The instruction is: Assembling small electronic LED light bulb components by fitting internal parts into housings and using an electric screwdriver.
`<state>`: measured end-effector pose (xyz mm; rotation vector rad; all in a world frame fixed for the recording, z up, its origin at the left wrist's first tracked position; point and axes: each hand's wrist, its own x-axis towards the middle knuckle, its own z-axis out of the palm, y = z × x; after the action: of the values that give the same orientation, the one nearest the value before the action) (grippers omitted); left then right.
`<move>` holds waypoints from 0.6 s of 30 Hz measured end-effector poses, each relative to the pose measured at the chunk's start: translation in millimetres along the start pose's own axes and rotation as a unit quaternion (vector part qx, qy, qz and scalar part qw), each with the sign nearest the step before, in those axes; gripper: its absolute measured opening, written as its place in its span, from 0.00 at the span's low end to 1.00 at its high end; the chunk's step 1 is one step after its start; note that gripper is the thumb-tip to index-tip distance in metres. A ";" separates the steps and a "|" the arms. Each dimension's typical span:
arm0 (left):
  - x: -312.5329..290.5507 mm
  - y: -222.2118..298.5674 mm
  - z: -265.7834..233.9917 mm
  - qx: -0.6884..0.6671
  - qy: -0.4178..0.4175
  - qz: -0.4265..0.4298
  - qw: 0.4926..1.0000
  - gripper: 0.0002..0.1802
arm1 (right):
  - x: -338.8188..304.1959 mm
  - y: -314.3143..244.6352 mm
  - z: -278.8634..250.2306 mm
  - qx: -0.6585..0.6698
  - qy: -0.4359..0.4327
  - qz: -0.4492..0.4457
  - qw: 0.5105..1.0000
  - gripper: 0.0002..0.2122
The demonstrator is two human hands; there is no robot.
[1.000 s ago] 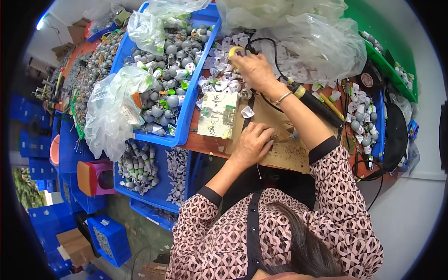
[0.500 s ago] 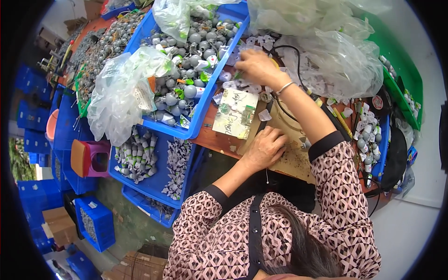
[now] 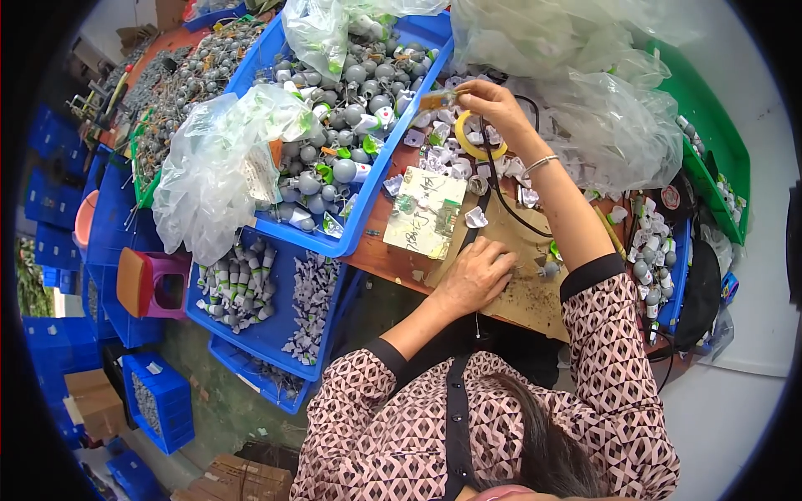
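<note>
My right hand [image 3: 493, 107] is raised over the far part of the bench. Between thumb and fingers it pinches a small, flat, brownish-yellow piece [image 3: 438, 100], whose exact kind I cannot make out. Just below that hand a yellow tape roll [image 3: 461, 134] lies among loose white plastic pieces [image 3: 439, 159]. My left hand [image 3: 474, 275] rests palm down on a brown cardboard sheet [image 3: 530, 305], fingers slightly bent and apart, holding nothing visible. Beyond its fingertips sits one white plastic piece [image 3: 475, 217]. A pale card with handwriting [image 3: 409, 230] lies to its left.
A blue tray [image 3: 355, 230] of grey-headed bulb-like parts stands at left, partly covered by clear plastic bags [image 3: 200, 184]. Lower blue trays [image 3: 284, 334] hold more parts. A black cable [image 3: 501, 196] crosses the bench. At right are a large bag [image 3: 626, 125] and a green bin [image 3: 710, 167].
My right hand has lifted out of the white pieces and moved slightly right, now with the brownish-yellow piece in it. The tape roll has come into full view. My left hand stays put.
</note>
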<state>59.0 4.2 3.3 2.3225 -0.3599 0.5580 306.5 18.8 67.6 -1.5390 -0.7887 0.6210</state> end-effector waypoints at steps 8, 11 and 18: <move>-7.6 -6.3 4.5 -0.015 0.014 -0.007 1.000 0.16 | -14.4 -13.3 48.7 -0.351 -0.078 -0.280 0.890 0.08; -5.6 -4.9 4.6 -0.029 0.038 -0.004 0.999 0.14 | -8.2 -4.4 66.2 -0.355 -0.246 -0.196 0.880 0.08; -8.4 -7.1 -1.9 -0.042 0.037 -0.003 0.998 0.14 | 22.2 21.8 70.3 -0.458 -0.236 -0.207 0.832 0.10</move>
<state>54.1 11.4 -3.7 2.2154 -0.3339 0.6132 268.9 79.4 38.9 -1.9762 -1.9483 0.2784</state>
